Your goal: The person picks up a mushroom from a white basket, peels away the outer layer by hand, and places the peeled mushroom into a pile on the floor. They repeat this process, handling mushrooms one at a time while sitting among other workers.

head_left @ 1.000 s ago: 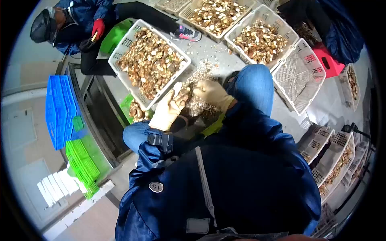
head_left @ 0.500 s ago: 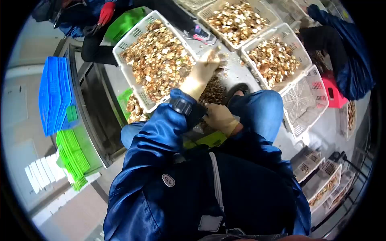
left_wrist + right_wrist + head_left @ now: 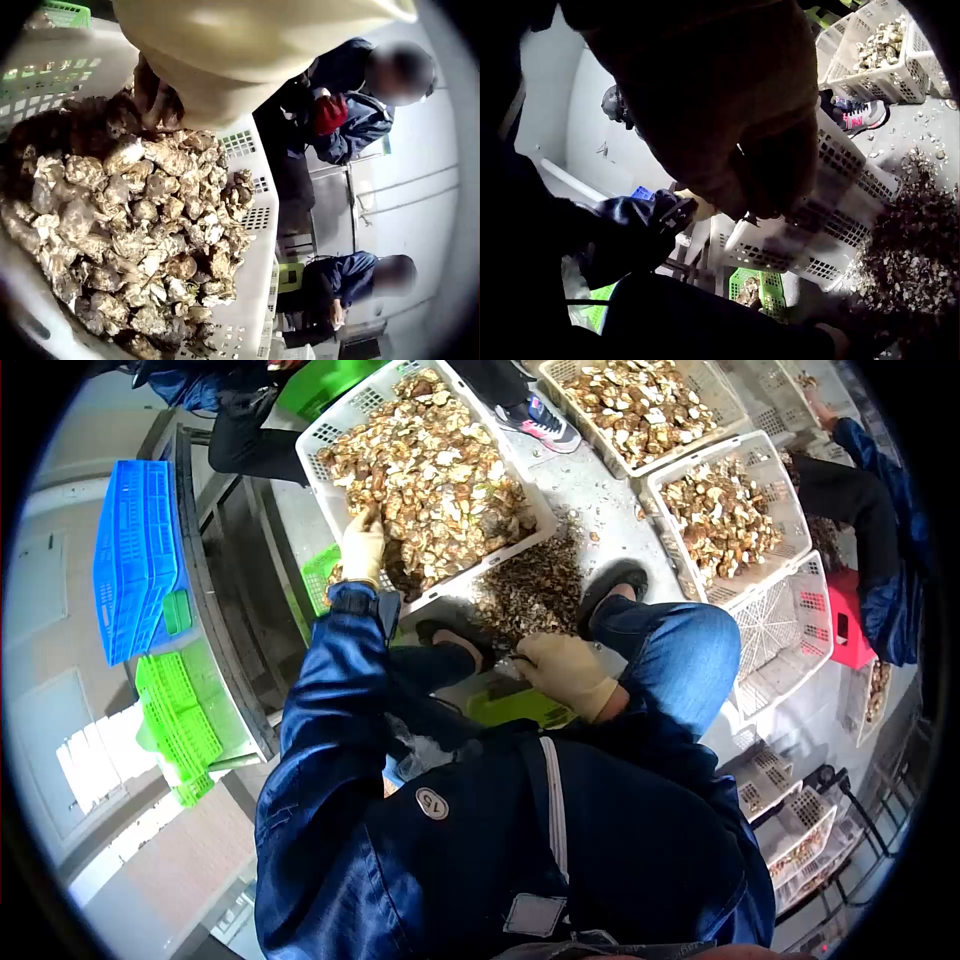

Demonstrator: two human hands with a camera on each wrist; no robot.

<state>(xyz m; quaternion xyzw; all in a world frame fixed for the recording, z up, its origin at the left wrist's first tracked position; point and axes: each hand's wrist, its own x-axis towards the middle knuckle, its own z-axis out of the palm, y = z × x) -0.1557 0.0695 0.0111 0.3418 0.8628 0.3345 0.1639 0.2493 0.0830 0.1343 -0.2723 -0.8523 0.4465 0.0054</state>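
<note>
My gloved left hand (image 3: 363, 550) reaches over the left side of a white perforated crate (image 3: 545, 525) heaped with brown-and-cream mushrooms (image 3: 440, 470). In the left wrist view, the stained fingers (image 3: 161, 112) point down among the mushrooms, and I cannot tell whether they pinch one. Above my right thigh, my gloved right hand (image 3: 565, 668) is curled round a small pointed tool (image 3: 750, 219), mostly hidden by the fingers; its dark tip points left in the head view. Between my feet lies a heap of dark trimmings (image 3: 530, 590).
White crates of mushrooms (image 3: 725, 515) stand ahead to the right, beside a bare white crate (image 3: 785, 630) and a red stool (image 3: 850, 622). Blue crates (image 3: 137, 560) and green crates (image 3: 180, 710) stand left. Other people sit close by; one's shoe (image 3: 540, 425) is beside the crate.
My left hand held a mushroom near the right hand, swung forward to the crate's right corner, then moved left to its left side. The right hand stays low, near my thigh.
</note>
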